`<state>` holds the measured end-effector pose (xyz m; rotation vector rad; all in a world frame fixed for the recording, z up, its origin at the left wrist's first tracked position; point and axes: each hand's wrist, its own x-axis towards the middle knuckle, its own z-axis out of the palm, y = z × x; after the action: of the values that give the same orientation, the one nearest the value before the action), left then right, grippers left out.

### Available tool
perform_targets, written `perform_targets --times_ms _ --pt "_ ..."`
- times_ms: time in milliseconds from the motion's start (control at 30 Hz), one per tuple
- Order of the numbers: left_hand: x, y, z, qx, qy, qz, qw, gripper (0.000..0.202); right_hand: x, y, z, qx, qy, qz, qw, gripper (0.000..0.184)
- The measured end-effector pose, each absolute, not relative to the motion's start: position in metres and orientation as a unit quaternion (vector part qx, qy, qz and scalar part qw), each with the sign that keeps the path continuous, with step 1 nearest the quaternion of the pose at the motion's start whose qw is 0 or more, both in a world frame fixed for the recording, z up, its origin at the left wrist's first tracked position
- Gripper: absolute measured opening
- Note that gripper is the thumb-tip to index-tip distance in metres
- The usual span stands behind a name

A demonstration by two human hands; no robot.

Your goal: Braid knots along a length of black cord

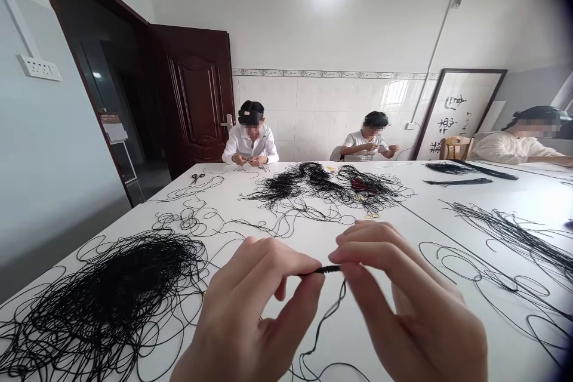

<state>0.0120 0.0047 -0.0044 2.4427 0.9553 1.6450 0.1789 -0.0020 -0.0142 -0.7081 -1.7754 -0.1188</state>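
My left hand (250, 316) and my right hand (403, 304) are raised over the white table (430, 215), fingertips almost meeting. Both pinch a short, thick braided stretch of black cord (326, 269) held level between them. Loose thin ends of that cord (320, 328) hang down from the pinch toward the tabletop. A big tangled heap of black cord (111, 298) lies on the table just left of my left hand.
Another cord heap (322, 188) lies mid-table, straighter strands (514, 236) at right, bundles (465, 170) far right. Scissors (197, 178) rest near the far left edge. Three people sit along the far side and right. A dark door (197, 101) stands open at left.
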Motion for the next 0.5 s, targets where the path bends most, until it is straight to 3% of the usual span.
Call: perform_targets --times_ms 167,500 --pt "0.0129 0.0091 0.0002 0.741 0.327 0.573 0.124 0.013 0.1789 -0.002 -0.0147 -0.313 -0.753 -0.026 0.578 0.015" --pt "0.0073 0.0124 0.0038 0.711 0.325 0.496 0.379 0.014 0.1793 0.0017 -0.0115 -0.291 -0.753 -0.072 0.585 0.018"
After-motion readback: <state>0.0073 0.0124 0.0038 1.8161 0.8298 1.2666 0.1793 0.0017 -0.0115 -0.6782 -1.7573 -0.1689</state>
